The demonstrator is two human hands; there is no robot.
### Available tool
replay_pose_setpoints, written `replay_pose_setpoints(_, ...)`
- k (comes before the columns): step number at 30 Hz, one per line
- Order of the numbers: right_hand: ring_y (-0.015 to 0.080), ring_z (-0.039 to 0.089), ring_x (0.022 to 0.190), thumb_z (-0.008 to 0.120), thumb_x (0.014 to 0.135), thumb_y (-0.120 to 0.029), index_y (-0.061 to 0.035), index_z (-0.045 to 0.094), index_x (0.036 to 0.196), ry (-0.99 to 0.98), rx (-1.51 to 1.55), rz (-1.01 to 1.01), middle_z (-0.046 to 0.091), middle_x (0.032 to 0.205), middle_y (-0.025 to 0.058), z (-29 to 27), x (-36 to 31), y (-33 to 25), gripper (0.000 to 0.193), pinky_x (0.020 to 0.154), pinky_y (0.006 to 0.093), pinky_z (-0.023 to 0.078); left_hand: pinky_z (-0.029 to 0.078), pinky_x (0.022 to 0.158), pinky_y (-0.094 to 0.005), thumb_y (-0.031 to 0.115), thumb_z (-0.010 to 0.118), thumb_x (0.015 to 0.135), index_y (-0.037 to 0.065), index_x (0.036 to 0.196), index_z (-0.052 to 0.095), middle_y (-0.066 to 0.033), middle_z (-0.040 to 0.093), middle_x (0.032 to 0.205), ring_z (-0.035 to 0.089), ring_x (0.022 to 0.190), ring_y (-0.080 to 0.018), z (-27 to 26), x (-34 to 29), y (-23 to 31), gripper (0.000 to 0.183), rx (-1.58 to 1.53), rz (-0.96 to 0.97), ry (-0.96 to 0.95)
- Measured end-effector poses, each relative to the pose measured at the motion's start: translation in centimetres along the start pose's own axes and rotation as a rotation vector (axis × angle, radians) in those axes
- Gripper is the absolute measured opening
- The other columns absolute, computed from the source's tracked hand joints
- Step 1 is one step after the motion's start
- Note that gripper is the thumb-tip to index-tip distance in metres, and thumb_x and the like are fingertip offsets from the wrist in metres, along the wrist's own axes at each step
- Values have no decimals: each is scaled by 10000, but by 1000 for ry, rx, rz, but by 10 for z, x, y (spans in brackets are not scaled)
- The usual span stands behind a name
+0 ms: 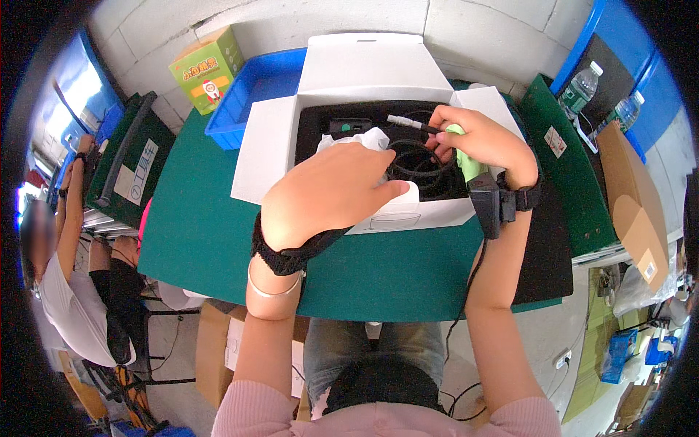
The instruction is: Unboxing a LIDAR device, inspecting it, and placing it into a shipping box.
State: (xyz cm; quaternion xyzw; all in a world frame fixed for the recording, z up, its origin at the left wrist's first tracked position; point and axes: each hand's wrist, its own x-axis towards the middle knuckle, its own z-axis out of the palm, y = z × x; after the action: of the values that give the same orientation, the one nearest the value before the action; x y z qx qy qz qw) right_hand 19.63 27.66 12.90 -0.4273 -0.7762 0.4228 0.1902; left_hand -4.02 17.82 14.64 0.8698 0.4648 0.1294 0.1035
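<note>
My right hand (480,142) pinches a black cable (426,127) with a silver plug at its end, over the right half of an open white box (349,62). A light-green strip (470,164) shows at its palm and wrist; I cannot tell whether it is held. My left hand (331,186) is over the box's near left side, closed around white crumpled wrapping (357,140); most of its fingers are hidden. Between the hands lies a coiled black cable (419,164). Behind the wrapping, a black device (349,125) sits in dark foam.
The box stands on a green table (196,218). A blue bin (266,80) and a green-orange carton (207,69) are behind it. Plastic bottles (582,87) stand at the right. Another person (80,306) sits at the left. A thin cable (466,288) hangs from my right wrist device.
</note>
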Motion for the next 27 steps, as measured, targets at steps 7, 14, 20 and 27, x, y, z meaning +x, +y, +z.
replay_pose_setpoints(7,280,666,815,598,843,-113,-19,581,966,79,-428,-172,672,897,150,-4,-6,-4,156,726,381,503,446,869,-408,415,537,922,23,1183,601,-206,639,999,580,986,-363,1,4,-1,475,-30,-44,-106)
replay_pose_setpoints(14,388,625,884,640,809,-143,-25,604,974,216,-486,130,661,907,194,-5,-24,-14,206,767,428,487,445,896,-407,407,539,920,13,1223,573,-192,622,1089,567,1037,-345,9,7,-6,499,-35,39,-8)
replay_pose_setpoints(20,396,626,885,630,820,-141,-25,605,982,198,-547,113,656,914,209,-4,-20,-10,201,766,434,486,458,845,-427,375,571,896,-3,1033,615,-199,636,966,583,970,-363,15,11,-4,405,-32,87,78)
replay_pose_setpoints(27,387,637,876,634,825,-142,-16,606,990,161,-319,90,654,904,223,-5,-21,-9,209,762,437,489,444,888,-400,390,577,887,-12,1069,646,-186,635,1034,556,1036,-345,17,11,-2,446,20,109,41)
